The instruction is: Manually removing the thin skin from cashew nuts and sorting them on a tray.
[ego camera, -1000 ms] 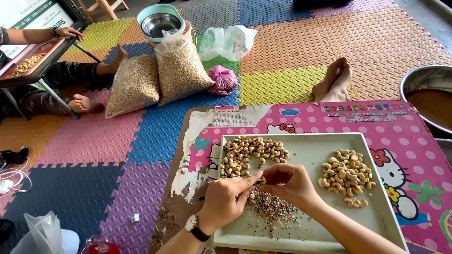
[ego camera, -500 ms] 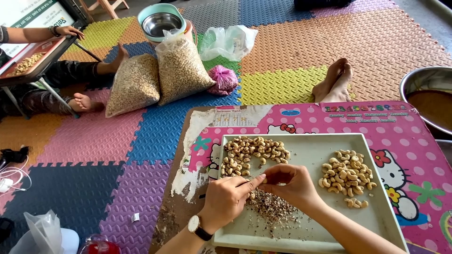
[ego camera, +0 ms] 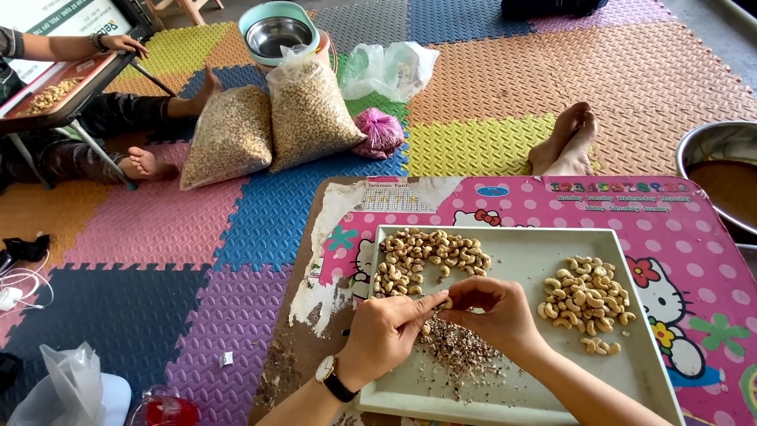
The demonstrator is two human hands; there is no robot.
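Your left hand [ego camera: 386,335] and right hand [ego camera: 493,312] meet over the tray [ego camera: 520,252], fingertips pinched together on one cashew nut [ego camera: 446,303]. Skin flakes [ego camera: 461,351] lie just beneath, the unpeeled heap [ego camera: 426,256] beyond your left hand, the peeled pile [ego camera: 585,293] right of your right. You seem mid-peel; stripping the skin calls for a light pinch.

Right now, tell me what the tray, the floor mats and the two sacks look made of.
Tray: probably smooth plastic or enamelled metal, pale matte grey.
Floor mats: likely foam, with embossed texture and interlocking toothed edges.
Two sacks: thin clear plastic film, glossy and wrinkled, contents showing through.
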